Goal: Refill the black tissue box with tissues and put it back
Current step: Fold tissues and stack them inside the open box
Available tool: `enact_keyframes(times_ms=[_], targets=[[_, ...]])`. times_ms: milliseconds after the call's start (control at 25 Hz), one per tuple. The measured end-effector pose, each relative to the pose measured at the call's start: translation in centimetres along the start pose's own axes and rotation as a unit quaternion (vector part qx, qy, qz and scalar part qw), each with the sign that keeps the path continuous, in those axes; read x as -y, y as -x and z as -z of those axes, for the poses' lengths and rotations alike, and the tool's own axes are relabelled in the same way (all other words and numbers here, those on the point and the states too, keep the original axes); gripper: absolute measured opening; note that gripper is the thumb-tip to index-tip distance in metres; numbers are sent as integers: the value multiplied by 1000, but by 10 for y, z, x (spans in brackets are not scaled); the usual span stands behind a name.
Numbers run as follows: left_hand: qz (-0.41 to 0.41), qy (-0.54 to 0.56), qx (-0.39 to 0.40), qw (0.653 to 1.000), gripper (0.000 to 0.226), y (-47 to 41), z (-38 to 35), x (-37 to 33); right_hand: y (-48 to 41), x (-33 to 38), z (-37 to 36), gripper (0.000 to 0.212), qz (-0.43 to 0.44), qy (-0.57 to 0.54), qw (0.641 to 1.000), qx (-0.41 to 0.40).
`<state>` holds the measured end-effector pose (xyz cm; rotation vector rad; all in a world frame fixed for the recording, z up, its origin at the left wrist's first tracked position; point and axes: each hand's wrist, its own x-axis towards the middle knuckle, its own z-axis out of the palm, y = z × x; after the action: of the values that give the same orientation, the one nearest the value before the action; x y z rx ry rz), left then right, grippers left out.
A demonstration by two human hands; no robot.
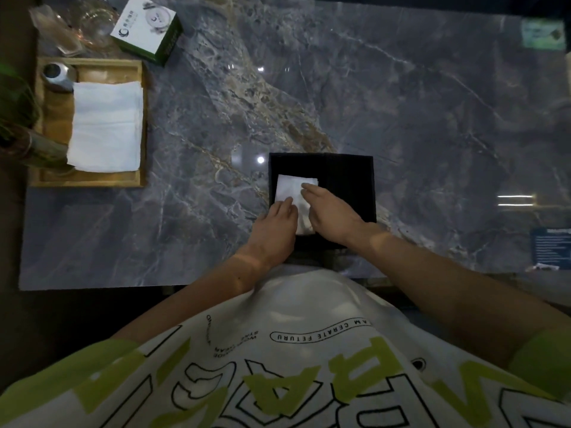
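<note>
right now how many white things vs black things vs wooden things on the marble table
white: 3, stack of tissues in the tray, tissue under both hands, white and green carton
black: 1, black tissue box
wooden: 1, wooden tray
total: 5

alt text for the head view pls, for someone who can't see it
Both hands, left and right, press a white tissue into a black tissue box on a grey marble table. At far left, a wooden tray holds folded tissues.
</note>
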<state>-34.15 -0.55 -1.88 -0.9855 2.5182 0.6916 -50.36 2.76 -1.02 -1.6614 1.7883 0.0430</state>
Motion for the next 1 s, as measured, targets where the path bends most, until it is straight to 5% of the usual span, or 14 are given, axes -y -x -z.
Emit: enact_keyframes(times_ms=[160,320,720,1000], targets=[[-17,14,-79,997,56,12,-1,14,12,2,2,55,-24,-39,996,-81],[19,32,-154,987,59,15,6,25,18,3,9,58,20,35,991,-128],[178,31,-191,965,63,52,20,34,-9,25,28,62,142,65,977,-148],[250,53,-294,921,52,89,32,80,-53,93,36,61,203,56,968,-135]])
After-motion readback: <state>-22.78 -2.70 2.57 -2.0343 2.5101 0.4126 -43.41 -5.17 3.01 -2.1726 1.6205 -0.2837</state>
